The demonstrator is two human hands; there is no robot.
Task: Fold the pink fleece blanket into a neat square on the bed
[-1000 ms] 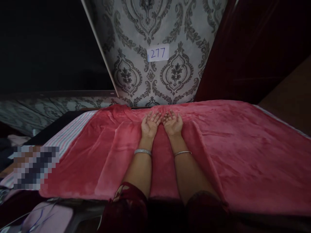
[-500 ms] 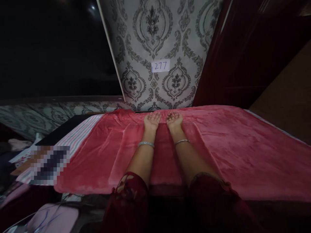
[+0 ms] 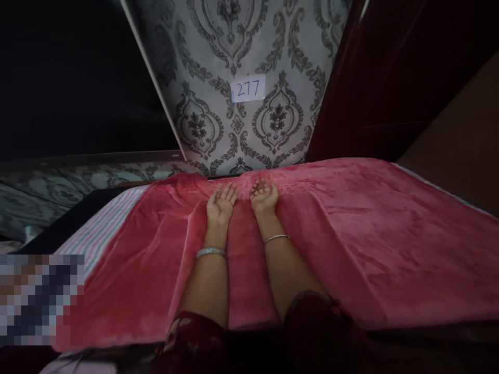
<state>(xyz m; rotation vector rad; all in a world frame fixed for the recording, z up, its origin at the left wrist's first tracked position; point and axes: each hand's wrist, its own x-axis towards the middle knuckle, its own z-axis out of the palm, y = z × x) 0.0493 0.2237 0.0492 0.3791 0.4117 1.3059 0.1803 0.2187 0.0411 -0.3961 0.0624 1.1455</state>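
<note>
Both your left hand (image 3: pixel 220 203) and right hand (image 3: pixel 264 196) lie released, palms up, on the soft, limp red blanket (image 3: pixel 370 234); pinch its 12 o'clock edge.

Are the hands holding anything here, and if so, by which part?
Nothing is held. The left hand and right hand lie palm-up, open, side by side on the red blanket.

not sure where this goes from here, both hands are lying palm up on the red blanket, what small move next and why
Probably turn the left hand and right hand palm down and take hold of the red blanket: both lie open and empty near its far edge.
</note>
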